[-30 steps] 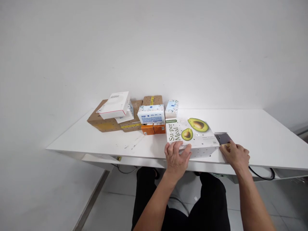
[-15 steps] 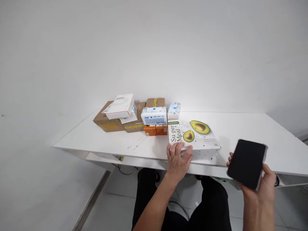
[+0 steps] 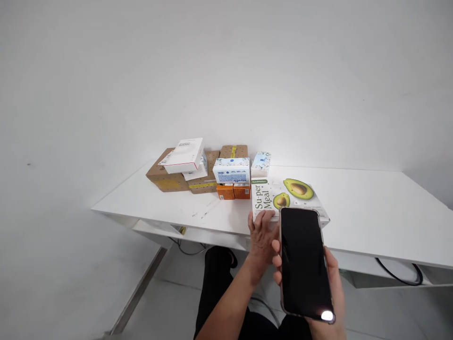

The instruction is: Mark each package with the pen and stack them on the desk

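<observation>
My left hand [image 3: 262, 238] has its bent fingers over the near top edge of a white Su-per Meal box [image 3: 297, 200] with avocado pictures, gripping it at the front left. The box lies flat at the table's front edge. My right hand [image 3: 334, 276] is closed around a smartphone [image 3: 305, 262] in a clear case. Its dark screen faces me, with a bright spot at the lower right corner. The phone is held upright before the box, covering part of its front side and some of my left hand's thumb side.
Left of the Su-per Meal box, a floral white box [image 3: 231, 171] sits on small orange boxes [image 3: 233, 191]. Several brown cartons [image 3: 166, 178] stand behind and further left, with a white box [image 3: 186, 155] on top. Another floral box [image 3: 261, 163] stands behind. Beneath the white table [image 3: 371, 208] hangs a black cable [image 3: 399, 278].
My right hand has brought the smartphone leftward, from the right of the Su-per Meal box to in front of it. My left hand stays at the box's edge. The view has shifted slightly.
</observation>
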The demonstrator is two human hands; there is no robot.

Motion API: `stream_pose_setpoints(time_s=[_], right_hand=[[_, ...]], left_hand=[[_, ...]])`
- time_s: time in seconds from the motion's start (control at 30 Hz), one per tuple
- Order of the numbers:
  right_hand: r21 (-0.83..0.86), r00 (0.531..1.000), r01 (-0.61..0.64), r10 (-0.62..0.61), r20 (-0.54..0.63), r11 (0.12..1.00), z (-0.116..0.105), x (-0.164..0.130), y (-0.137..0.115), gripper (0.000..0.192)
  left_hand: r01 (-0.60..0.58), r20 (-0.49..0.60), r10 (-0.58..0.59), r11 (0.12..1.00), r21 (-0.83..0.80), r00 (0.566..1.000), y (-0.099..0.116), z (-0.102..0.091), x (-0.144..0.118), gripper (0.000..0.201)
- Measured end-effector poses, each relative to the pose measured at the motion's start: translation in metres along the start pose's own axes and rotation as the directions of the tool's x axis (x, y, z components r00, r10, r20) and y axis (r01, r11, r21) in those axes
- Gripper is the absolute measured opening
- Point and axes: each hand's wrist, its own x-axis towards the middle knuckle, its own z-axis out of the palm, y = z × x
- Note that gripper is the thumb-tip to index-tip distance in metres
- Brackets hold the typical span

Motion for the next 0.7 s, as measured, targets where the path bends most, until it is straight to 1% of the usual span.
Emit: stream_pose_setpoints(time_s=[0.07,0.17,0.3,0.4,0.5,0.7], right_hand=[[0.001,1.0,0.004,-0.004,0.025,1.0,0.004,0.007,0.002,0.059],[0.022,0.998,0.052,-0.052,0.018,0.998,0.007,0.016,-0.001,0.055],[0.01,0.994,0.111,-0.111,-0.004,0.994,0.009,0.024,-0.009,0.048],[-0.026,0.991,0.136,-0.136,0.001,0.99,0.007,0.028,-0.012,0.049],[-0.045,0.988,0.154,-0.154,0.007,0.987,0.004,0.029,-0.013,0.049],[0.01,0.985,0.171,-0.17,-0.032,0.985,0.005,0.03,-0.014,0.04]], left_hand=[[0.009,-0.019,-0.009,1.0,0.006,1.0,0.001,-0.001,-0.001,0.037],[0.028,-0.02,-0.028,0.999,0.015,0.999,0.001,0.0,-0.003,0.035],[0.004,0.019,-0.003,0.999,-0.037,1.0,-0.003,0.003,-0.007,0.034],[-0.001,0.045,0.003,0.999,-0.043,0.999,-0.006,0.004,-0.007,0.038],[0.002,0.039,0.0,0.999,-0.049,0.999,-0.007,0.004,-0.007,0.036],[-0.02,0.034,0.021,1.0,-0.013,0.999,-0.007,0.008,-0.009,0.035]])
